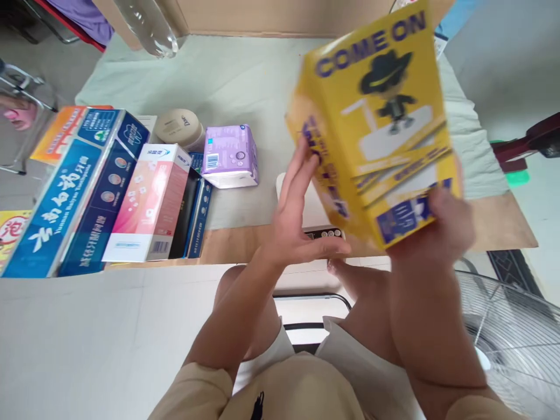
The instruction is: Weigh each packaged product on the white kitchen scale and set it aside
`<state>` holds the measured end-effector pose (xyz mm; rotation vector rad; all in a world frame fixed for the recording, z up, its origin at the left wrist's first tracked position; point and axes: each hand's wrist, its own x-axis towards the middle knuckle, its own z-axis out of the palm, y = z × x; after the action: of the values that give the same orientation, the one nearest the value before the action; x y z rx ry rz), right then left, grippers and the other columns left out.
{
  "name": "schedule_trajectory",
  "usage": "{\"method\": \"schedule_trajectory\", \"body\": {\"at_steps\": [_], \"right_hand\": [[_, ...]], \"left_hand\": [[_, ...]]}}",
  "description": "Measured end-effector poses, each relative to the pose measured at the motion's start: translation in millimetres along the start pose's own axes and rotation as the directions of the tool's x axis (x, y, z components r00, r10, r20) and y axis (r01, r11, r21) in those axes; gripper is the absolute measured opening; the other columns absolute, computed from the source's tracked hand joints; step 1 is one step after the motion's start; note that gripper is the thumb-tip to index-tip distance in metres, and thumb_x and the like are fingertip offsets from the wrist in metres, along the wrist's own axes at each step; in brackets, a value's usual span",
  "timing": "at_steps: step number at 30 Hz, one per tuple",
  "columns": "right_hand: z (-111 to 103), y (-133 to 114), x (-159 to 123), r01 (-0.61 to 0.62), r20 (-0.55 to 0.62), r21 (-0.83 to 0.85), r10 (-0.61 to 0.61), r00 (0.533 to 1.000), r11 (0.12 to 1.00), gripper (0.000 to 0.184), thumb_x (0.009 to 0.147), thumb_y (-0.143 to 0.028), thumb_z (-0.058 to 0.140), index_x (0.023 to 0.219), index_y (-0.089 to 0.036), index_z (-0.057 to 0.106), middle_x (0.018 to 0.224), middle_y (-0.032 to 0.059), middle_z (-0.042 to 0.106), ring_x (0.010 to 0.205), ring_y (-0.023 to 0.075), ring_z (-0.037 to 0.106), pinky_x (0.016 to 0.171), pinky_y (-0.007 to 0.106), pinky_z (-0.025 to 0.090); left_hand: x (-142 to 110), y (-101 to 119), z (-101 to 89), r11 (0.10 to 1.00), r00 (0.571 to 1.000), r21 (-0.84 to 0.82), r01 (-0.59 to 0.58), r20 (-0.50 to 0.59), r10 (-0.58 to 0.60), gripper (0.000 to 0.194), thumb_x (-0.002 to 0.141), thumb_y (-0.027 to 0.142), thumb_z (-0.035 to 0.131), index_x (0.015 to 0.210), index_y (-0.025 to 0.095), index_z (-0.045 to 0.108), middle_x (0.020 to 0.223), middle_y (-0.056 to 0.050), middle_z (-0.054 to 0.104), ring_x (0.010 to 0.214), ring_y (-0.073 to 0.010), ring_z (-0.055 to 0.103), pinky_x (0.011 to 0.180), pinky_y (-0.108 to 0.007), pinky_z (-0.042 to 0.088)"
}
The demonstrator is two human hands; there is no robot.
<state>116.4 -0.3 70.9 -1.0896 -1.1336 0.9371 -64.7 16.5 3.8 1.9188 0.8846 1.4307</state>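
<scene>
A yellow cardboard box marked "COME ON", with a cartoon figure in a black hat, is tilted above the table's front edge. My right hand grips its lower right end, slightly blurred. At the box's left side is my left hand, thumb and fingers apart; its fingertips overlap that side, though I cannot tell whether they touch. Below the box and partly hidden by it lies a flat white device, like a kitchen scale, with round buttons along its front.
On the left stand a blue toothpaste box, a pink-and-white box, a round cream jar and a purple packet. A clear plastic bottle is at the back left. A wire fan guard is at lower right.
</scene>
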Motion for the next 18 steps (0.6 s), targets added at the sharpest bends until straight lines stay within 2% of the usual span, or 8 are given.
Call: {"method": "schedule_trajectory", "body": {"at_steps": [2, 4, 7, 9, 11, 14, 17, 18], "right_hand": [[-13.2, -5.3, 21.3, 0.046, -0.052, -0.032, -0.048, 0.998, 0.998, 0.053, 0.084, -0.046, 0.046, 0.129, -0.034, 0.071, 0.129, 0.0074, 0.077, 0.136, 0.038, 0.068, 0.117, 0.061, 0.053], [-31.5, -5.3, 47.7, 0.132, -0.094, -0.031, -0.134, 0.987, 0.991, 0.056, 0.084, -0.044, 0.038, 0.125, -0.03, 0.074, 0.125, 0.0075, 0.078, 0.141, 0.0404, 0.065, 0.117, 0.062, 0.051], [-66.1, 3.0, 89.2, 0.219, -0.028, -0.047, -0.221, 0.975, 0.975, 0.059, 0.088, -0.042, 0.03, 0.117, -0.026, 0.078, 0.129, 0.0053, 0.078, 0.149, 0.0397, 0.057, 0.125, 0.056, 0.044], [-90.9, 12.4, 114.6, 0.202, 0.059, -0.09, -0.197, 0.979, 0.975, 0.056, 0.084, -0.043, 0.033, 0.111, -0.027, 0.08, 0.133, 0.0035, 0.078, 0.152, 0.036, 0.054, 0.13, 0.05, 0.039], [-113.1, 24.7, 138.1, 0.093, 0.126, -0.206, -0.068, 0.99, 0.974, 0.05, 0.082, -0.051, 0.04, 0.105, -0.03, 0.08, 0.138, 0.0029, 0.076, 0.154, 0.0343, 0.053, 0.129, 0.046, 0.042], [-134.9, 47.9, 171.8, -0.07, 0.093, -0.305, 0.103, 0.99, 0.95, 0.046, 0.079, -0.059, 0.044, 0.092, -0.033, 0.079, 0.135, 0.0022, 0.078, 0.147, 0.0304, 0.06, 0.113, 0.041, 0.054], [-141.5, 72.7, 200.2, -0.282, -0.015, -0.352, 0.295, 0.955, 0.893, 0.049, 0.09, -0.049, 0.036, 0.076, -0.026, 0.077, 0.119, 0.0015, 0.084, 0.134, 0.024, 0.07, 0.099, 0.039, 0.058], [-141.4, 80.2, 207.1, -0.307, -0.03, -0.379, 0.32, 0.947, 0.873, 0.05, 0.092, -0.044, 0.037, 0.069, -0.024, 0.076, 0.113, 0.0018, 0.085, 0.13, 0.0229, 0.072, 0.095, 0.038, 0.058]], "left_hand": [[5.8, -6.8, -2.2, 0.999, 0.997, -0.022, -0.045, -0.066, 0.043, 0.097, 0.086, 0.094, 0.047, 0.165, 0.042, 0.024, 0.18, -0.008, 0.02, 0.17, -0.0376, 0.018, 0.136, -0.063, 0.028], [8.8, -22.4, -7.3, 0.999, 0.987, -0.019, -0.039, -0.156, 0.036, 0.084, 0.093, 0.088, 0.041, 0.16, 0.039, 0.034, 0.175, -0.01, 0.033, 0.166, -0.036, 0.029, 0.135, -0.062, 0.029], [9.3, -50.4, -15.6, 0.999, 0.965, -0.031, 0.008, -0.263, -0.015, 0.072, 0.097, 0.082, 0.043, 0.152, 0.035, 0.046, 0.165, -0.011, 0.047, 0.159, -0.0348, 0.042, 0.131, -0.057, 0.036], [9.2, -64.1, -19.8, 0.998, 0.951, -0.046, 0.033, -0.305, -0.045, 0.072, 0.096, 0.084, 0.044, 0.148, 0.034, 0.05, 0.161, -0.01, 0.05, 0.155, -0.0345, 0.045, 0.127, -0.054, 0.04], [9.5, -70.8, -22.7, 0.997, 0.942, -0.056, 0.052, -0.329, -0.067, 0.074, 0.094, 0.085, 0.043, 0.147, 0.034, 0.052, 0.159, -0.009, 0.051, 0.154, -0.0344, 0.046, 0.126, -0.053, 0.041], [10.2, -71.4, -25.0, 0.995, 0.941, -0.069, 0.078, -0.324, -0.096, 0.068, 0.098, 0.079, 0.044, 0.146, 0.033, 0.054, 0.16, -0.009, 0.05, 0.154, -0.0335, 0.044, 0.127, -0.054, 0.039], [10.4, -69.9, -26.0, 0.994, 0.948, -0.07, 0.085, -0.301, -0.102, 0.063, 0.1, 0.074, 0.044, 0.147, 0.033, 0.055, 0.16, -0.009, 0.05, 0.155, -0.0323, 0.043, 0.129, -0.053, 0.035], [10.4, -69.9, -26.1, 0.994, 0.95, -0.071, 0.081, -0.296, -0.098, 0.063, 0.101, 0.074, 0.043, 0.147, 0.034, 0.055, 0.16, -0.008, 0.05, 0.155, -0.0323, 0.042, 0.13, -0.054, 0.034]]}}
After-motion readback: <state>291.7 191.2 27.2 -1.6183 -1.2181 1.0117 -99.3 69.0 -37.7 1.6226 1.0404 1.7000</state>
